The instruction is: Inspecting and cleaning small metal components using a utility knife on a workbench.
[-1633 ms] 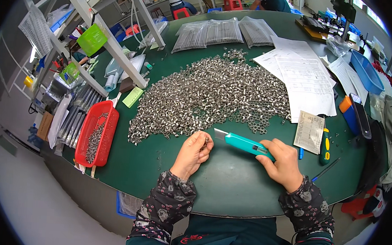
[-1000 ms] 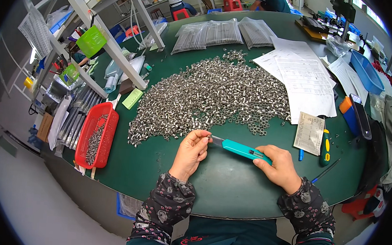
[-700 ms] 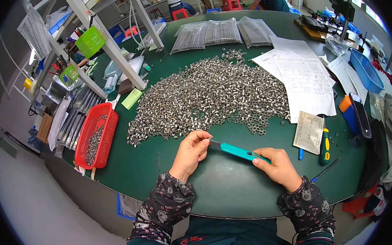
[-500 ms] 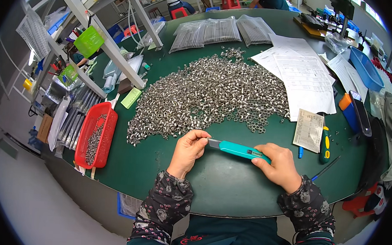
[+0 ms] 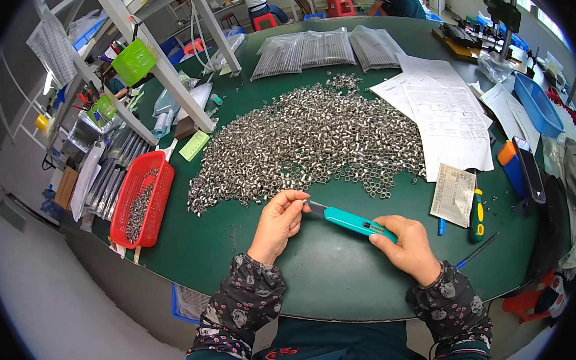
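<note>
My right hand (image 5: 408, 245) is wrapped round the teal handle of a utility knife (image 5: 351, 221), its thumb along the near side. The knife's blade is out and points left, its tip at the fingertips of my left hand (image 5: 277, 224). Thumb and forefinger of that hand are pinched on a small shiny piece, apparently a metal ring (image 5: 305, 201), mostly hidden by the fingers. Just beyond both hands spreads a wide heap of small metal rings (image 5: 310, 138) on the green table (image 5: 335, 275).
On the left stands a red basket (image 5: 158, 198) partly filled with metal rings. Bags of metal tubes (image 5: 326, 48) lie at the back. To the right are papers (image 5: 447, 117), a card (image 5: 453, 195), a yellow-green tool (image 5: 477, 216), a pen (image 5: 478, 250) and a phone (image 5: 529, 170).
The knife has tilted slightly, and its blade tip has shifted a little at my left fingertips. Both hands keep nearly the same place; the view has moved slightly.
</note>
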`<move>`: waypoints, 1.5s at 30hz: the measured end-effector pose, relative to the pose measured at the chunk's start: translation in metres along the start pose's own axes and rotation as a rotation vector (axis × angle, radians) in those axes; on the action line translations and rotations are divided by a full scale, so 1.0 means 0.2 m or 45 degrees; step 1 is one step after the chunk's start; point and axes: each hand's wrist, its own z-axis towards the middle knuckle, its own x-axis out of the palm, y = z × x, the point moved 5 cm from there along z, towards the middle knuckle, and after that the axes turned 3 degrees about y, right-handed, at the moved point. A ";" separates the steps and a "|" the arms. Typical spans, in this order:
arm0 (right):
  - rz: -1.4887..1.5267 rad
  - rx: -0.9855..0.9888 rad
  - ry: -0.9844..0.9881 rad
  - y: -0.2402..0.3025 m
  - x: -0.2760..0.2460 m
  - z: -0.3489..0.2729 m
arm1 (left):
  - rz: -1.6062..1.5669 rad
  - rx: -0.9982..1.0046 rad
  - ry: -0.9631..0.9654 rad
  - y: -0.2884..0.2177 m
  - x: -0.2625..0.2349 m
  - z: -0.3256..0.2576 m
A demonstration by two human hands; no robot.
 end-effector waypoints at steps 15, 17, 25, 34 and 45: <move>0.072 0.094 0.047 -0.02 0.02 -0.01 | 0.131 0.055 -0.023 0.01 0.01 0.00; -0.014 -0.004 -0.057 0.01 0.00 -0.01 | 0.130 0.044 -0.037 0.01 0.00 0.00; -0.400 -0.235 -0.152 0.13 -0.02 -0.03 | -0.052 -0.034 -0.063 0.02 -0.01 -0.01; -0.094 -0.124 -0.050 0.03 0.00 -0.01 | -0.034 -0.033 -0.059 0.03 -0.01 0.00; -0.049 -0.083 -0.109 0.02 -0.02 0.00 | -0.204 -0.067 0.043 0.02 0.00 0.00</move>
